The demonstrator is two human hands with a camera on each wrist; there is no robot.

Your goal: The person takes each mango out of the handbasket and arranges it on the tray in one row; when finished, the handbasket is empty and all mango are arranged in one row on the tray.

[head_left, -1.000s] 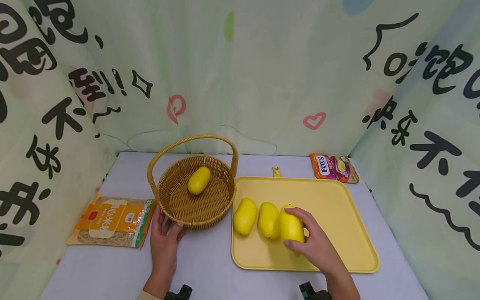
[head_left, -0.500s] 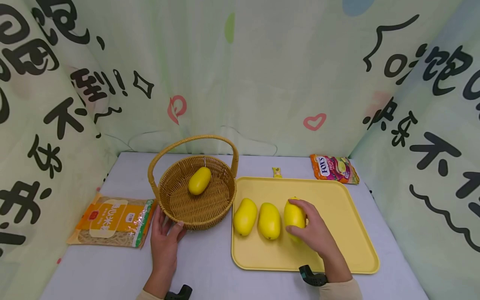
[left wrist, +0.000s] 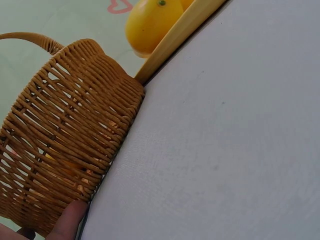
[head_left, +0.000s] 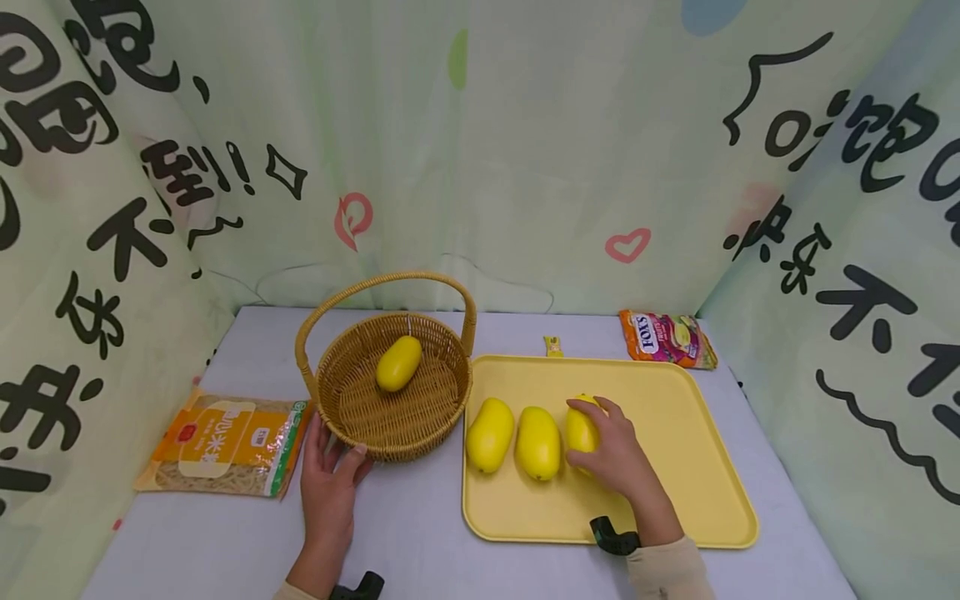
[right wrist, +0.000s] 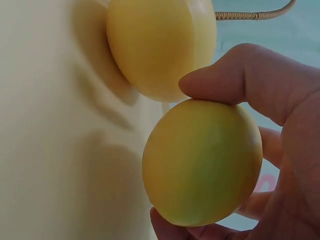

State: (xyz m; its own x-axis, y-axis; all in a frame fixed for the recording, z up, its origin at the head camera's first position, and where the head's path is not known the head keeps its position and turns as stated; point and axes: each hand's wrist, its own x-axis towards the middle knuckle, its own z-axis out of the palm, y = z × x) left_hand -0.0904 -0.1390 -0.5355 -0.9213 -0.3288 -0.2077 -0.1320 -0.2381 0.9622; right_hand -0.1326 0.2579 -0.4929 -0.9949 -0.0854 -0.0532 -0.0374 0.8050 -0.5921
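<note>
A yellow oval fruit (right wrist: 200, 162) with a greenish tint is gripped between the thumb and fingers of my right hand (head_left: 617, 446). The right wrist view shows it off the yellow tray (head_left: 701, 467), its shadow falling on the tray. Two more yellow fruits lie side by side to its left, the outer one (head_left: 491, 435) near the tray's edge and the nearer one (head_left: 538, 443) beside the held fruit. My left hand (head_left: 330, 475) rests against the near left outer side of a brown wicker basket (head_left: 405, 417), thumb against its wall. One yellow fruit (head_left: 399, 363) lies inside the basket.
An orange food packet (head_left: 221, 446) lies left of the basket. Behind the tray are a small yellow wrapped item (head_left: 552, 346) and a FOX'S candy bag (head_left: 667, 339). The basket's tall handle (head_left: 405, 275) arches over it. Printed curtains enclose the white table on three sides.
My right hand has lifted the fruit away from the one beside it and moved farther back over the tray. My left hand and the basket have stayed in place.
</note>
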